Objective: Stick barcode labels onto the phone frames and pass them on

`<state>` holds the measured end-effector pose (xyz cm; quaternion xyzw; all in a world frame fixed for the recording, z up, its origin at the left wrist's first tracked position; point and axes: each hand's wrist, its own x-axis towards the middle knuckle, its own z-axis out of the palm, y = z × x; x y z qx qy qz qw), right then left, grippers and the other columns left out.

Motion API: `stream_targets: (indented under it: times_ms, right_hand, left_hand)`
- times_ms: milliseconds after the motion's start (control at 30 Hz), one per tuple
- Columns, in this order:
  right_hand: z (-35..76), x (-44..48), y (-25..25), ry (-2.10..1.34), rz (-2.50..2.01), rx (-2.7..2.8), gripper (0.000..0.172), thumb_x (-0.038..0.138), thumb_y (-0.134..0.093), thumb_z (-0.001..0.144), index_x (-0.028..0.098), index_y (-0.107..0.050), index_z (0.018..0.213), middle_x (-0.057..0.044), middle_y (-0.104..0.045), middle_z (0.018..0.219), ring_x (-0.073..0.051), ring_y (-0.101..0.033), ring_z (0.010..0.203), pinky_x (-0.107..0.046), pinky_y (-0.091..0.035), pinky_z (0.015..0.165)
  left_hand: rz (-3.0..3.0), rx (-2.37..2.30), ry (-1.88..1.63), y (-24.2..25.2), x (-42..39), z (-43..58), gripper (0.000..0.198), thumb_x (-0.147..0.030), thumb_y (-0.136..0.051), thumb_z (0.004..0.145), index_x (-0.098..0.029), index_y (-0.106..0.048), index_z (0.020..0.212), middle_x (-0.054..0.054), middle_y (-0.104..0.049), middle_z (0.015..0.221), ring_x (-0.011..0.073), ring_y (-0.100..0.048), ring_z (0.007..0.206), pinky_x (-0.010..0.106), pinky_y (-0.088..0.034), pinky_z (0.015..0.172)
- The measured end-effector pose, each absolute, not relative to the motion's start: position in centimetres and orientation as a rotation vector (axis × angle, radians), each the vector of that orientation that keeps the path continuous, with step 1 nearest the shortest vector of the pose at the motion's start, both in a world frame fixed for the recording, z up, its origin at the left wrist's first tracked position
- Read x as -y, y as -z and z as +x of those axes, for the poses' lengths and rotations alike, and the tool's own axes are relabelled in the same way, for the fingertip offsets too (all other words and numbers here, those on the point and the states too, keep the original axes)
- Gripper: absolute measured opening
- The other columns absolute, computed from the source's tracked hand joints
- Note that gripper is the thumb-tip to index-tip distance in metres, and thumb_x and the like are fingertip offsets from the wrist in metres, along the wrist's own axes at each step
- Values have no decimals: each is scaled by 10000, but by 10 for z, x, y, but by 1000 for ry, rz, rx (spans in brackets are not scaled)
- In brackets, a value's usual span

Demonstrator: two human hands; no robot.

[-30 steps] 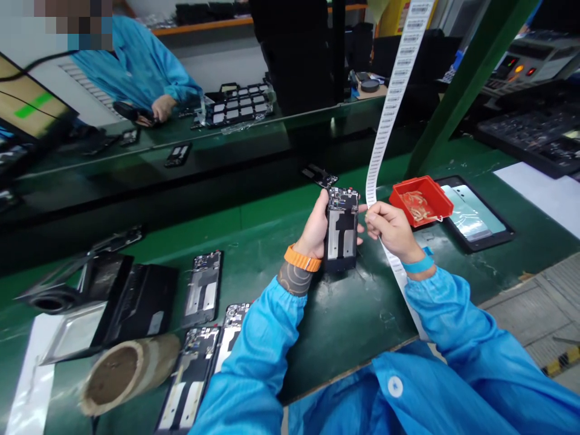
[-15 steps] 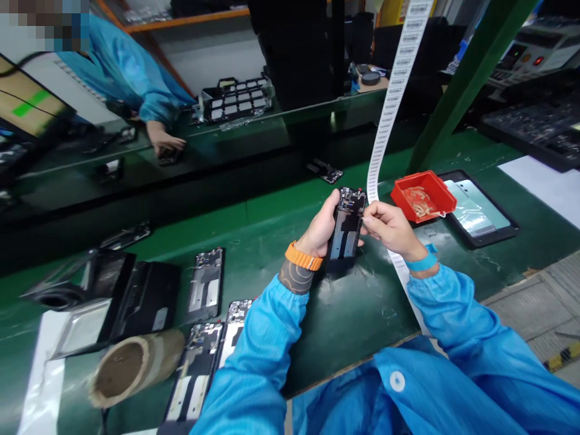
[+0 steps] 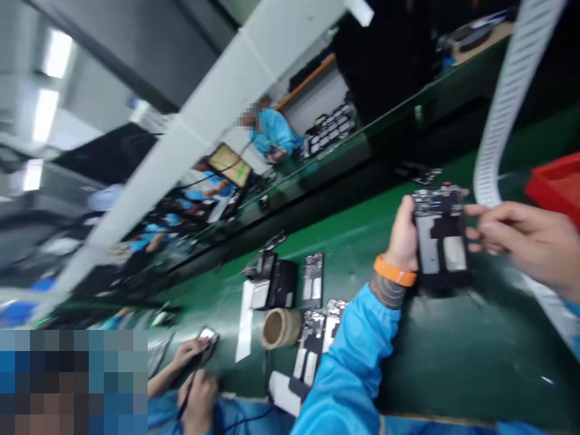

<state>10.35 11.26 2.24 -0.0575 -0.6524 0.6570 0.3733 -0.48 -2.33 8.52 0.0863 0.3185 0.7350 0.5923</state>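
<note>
Opened phone (image 3: 438, 241): over the table (image 3: 444, 362), long axis running away from you | your left fingers (image 3: 405, 217): closed round its sides, nearer | your right fingers (image 3: 498, 232): curled just right of it, by the label strip (image 3: 507, 109); pinch unclear

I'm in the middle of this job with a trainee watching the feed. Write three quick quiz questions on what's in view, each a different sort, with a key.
1. What does the left hand of the person wearing the camera hold?
2. True or false: the orange wristband is on that same arm.
3. What colour is the container cut off by the right edge of the picture?
A) green
B) red
C) white

Key:
1. An opened phone, with its inner parts showing.
2. True.
3. B.
</note>
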Motion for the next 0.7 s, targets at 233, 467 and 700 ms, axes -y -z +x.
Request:
stream_targets:
  times_ms: [233,467,700]
  right_hand:
    - [105,-106,-59,-1861,-150,1760,365,509,-744,856,207,-603,710,3,-625,678,-91,-524,468,-276,-517,454]
    - [113,-103,-58,-1627,-185,1866,294,457,-681,922,214,-606,775,14,-626,682,-130,-619,569,-289,-553,552]
    - [112,-104,-57,-1561,-121,1924,214,366,-669,946,218,-616,801,29,-624,687,-119,-615,543,-278,-531,550]
  left_hand:
    - [190,-788,-1703,-87,14,-9,895,-743,-146,961,-103,-556,1433,191,-716,1173,299,-726,936,438,-594,794]
    - [226,-690,-1728,-80,15,-12,838,-696,-160,995,-95,-622,1351,175,-738,1118,282,-731,914,397,-597,773]
    - [206,-613,-1701,-78,14,-12,761,-671,-217,1009,-116,-676,1257,143,-756,1038,271,-733,893,383,-595,756]
